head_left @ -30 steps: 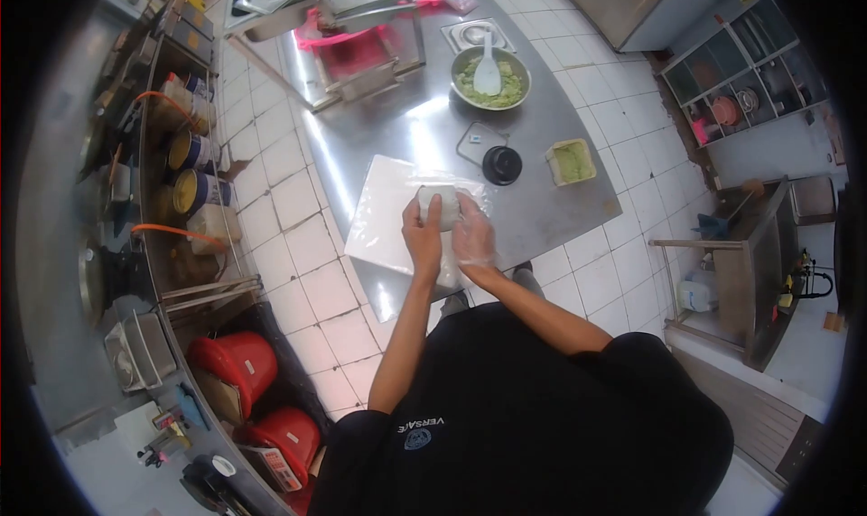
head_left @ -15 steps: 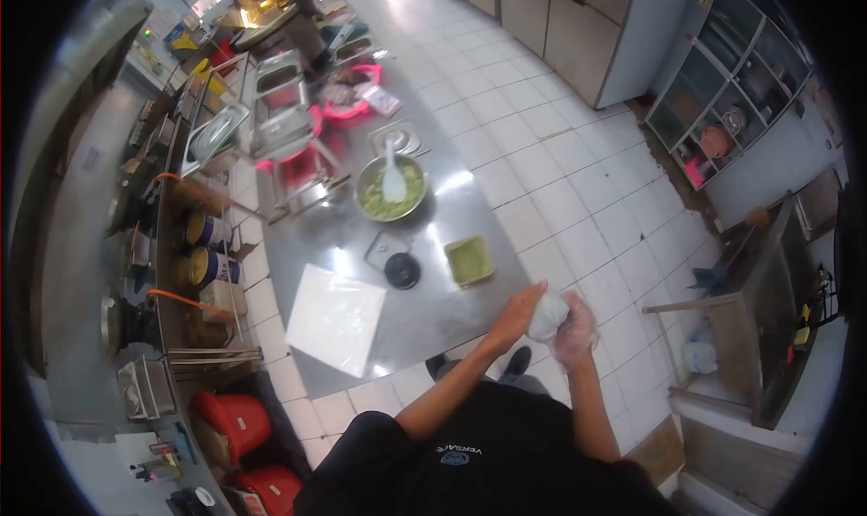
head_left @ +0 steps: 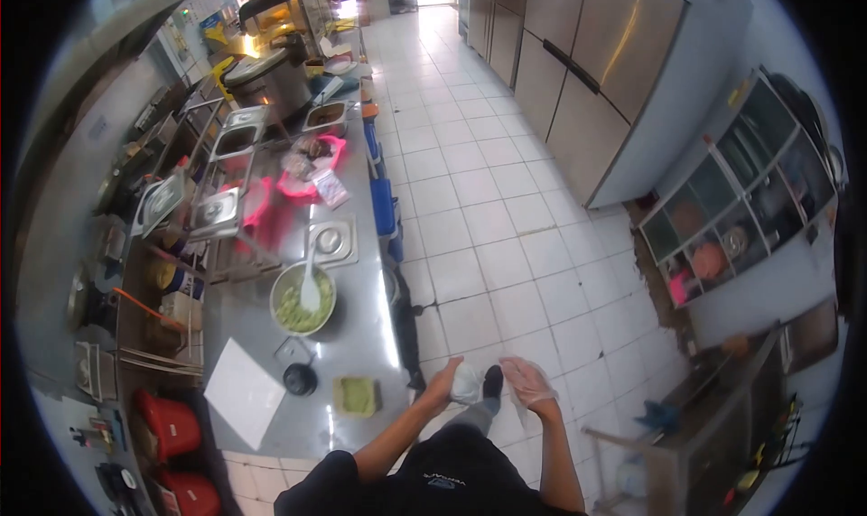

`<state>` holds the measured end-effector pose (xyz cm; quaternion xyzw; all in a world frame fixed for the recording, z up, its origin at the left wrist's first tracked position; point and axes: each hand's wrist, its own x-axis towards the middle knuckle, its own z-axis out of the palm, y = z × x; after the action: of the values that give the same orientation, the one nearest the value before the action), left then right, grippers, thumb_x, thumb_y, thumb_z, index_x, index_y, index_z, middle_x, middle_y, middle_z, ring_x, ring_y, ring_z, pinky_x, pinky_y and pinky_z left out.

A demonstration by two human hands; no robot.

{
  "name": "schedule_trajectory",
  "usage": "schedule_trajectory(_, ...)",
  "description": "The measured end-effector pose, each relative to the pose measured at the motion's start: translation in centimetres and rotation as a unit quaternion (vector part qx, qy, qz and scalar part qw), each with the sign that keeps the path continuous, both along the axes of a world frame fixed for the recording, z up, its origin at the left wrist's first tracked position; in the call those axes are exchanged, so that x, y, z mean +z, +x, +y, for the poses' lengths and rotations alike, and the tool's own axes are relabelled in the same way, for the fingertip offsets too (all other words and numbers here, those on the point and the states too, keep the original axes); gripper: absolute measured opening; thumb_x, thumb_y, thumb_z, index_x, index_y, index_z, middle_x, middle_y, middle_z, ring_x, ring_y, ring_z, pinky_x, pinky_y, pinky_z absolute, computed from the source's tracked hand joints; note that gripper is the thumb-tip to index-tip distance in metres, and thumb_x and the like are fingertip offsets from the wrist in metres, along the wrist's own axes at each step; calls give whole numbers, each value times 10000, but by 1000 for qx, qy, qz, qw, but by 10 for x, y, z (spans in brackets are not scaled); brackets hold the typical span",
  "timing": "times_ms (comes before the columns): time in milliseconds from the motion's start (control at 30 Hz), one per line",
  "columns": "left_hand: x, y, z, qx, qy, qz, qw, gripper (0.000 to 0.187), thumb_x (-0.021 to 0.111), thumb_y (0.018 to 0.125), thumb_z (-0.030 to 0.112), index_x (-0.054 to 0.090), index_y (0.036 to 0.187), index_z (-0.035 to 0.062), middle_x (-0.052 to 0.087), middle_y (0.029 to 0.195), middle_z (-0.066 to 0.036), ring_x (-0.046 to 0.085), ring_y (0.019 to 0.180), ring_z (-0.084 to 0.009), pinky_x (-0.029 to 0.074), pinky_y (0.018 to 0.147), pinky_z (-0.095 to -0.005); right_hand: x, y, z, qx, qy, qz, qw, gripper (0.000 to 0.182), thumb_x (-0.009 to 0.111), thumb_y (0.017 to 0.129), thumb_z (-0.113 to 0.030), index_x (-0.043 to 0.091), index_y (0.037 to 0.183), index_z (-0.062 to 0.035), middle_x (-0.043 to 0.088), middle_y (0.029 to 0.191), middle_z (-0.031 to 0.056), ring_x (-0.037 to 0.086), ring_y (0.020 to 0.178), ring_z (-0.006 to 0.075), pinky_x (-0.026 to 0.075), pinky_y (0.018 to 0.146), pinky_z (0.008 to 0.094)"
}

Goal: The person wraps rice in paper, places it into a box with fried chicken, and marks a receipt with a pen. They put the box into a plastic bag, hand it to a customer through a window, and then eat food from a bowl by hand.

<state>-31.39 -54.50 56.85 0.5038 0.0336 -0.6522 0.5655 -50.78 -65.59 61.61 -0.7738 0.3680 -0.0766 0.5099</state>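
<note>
Fingers of the left hand (head_left: 449,379) curl around a white plastic-wrapped bundle (head_left: 466,383), low and centre in the frame, above the white tiled floor (head_left: 506,245). Beside it, the clear-gloved right hand (head_left: 527,382) is loosely spread, apart from the bundle. At lower left, the stainless steel worktable (head_left: 361,335) carries a round metal bowl of green mash (head_left: 302,299).

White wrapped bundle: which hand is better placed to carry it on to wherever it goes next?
Left, probably. The left hand already grips the white wrapped bundle, clear of the steel counter. The gloved right hand is open beside it, holding nothing.
</note>
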Motion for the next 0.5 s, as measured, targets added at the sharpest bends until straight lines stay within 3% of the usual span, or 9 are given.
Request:
schedule_trajectory(67,-3,-17,-71,26,9,-65,998,519,468,997,480,632,1113,2,664,1016,-103,653,904,-201,525,823,-364,-37,-23,-75,-60,21,22,998,347,554,981,-286,586,1234,-50,671,1051,79,636,918,220,488,878,333)
schedule_trajectory(133,25,-23,-132,-96,-30,-126,987,550,455,998,505,638,1110,-1,660,1025,-123,637,926,-208,503,849,-372,18,-52,-99,-160,218,8,963,371,551,981,-314,566,1256,-64,654,1101,97,639,957,233,491,899,352)
schedule_trajectory(167,29,-21,-178,-97,-42,-212,971,566,447,998,515,631,1077,-14,655,994,-142,631,919,-226,495,839,-379,33,-32,-140,-204,293,-30,933,383,550,981,-327,557,1267,-72,645,1126,105,640,976,240,493,910,362)
schedule_trajectory(267,-3,-44,-277,-102,-131,-483,860,636,454,985,546,586,1020,-75,626,915,-214,615,879,-288,476,800,-399,4,-43,-217,-261,453,-125,843,464,541,984,-370,478,1339,-76,587,1235,146,631,1032,289,492,948,419)
schedule_trajectory(333,64,-26,-336,-133,-28,-345,929,672,478,964,568,574,1055,-91,612,937,-270,611,901,-342,468,821,-437,8,-14,-267,-269,478,-182,816,520,554,981,-369,421,1373,-55,562,1223,157,624,1011,293,521,907,432)
schedule_trajectory(367,58,-19,-364,-118,-26,-343,931,697,510,943,581,567,1080,-100,615,967,-304,616,933,-378,463,833,-451,8,0,-293,-274,491,-204,801,550,560,979,-369,393,1390,-44,549,1217,162,621,1000,295,536,887,438)
schedule_trajectory(467,-46,-6,-452,1,-25,-496,868,697,525,936,580,580,1054,-104,620,984,-319,616,960,-413,464,848,-461,-34,53,-377,-243,343,-110,901,608,605,956,-360,364,1393,-13,547,1133,135,613,944,265,570,793,409)
schedule_trajectory(500,-21,22,-472,-60,0,-453,889,710,532,935,578,588,1048,-121,619,1007,-338,615,984,-426,466,883,-456,-29,79,-407,-244,341,-60,906,588,648,927,-335,410,1345,4,538,1075,116,602,909,243,586,741,391)
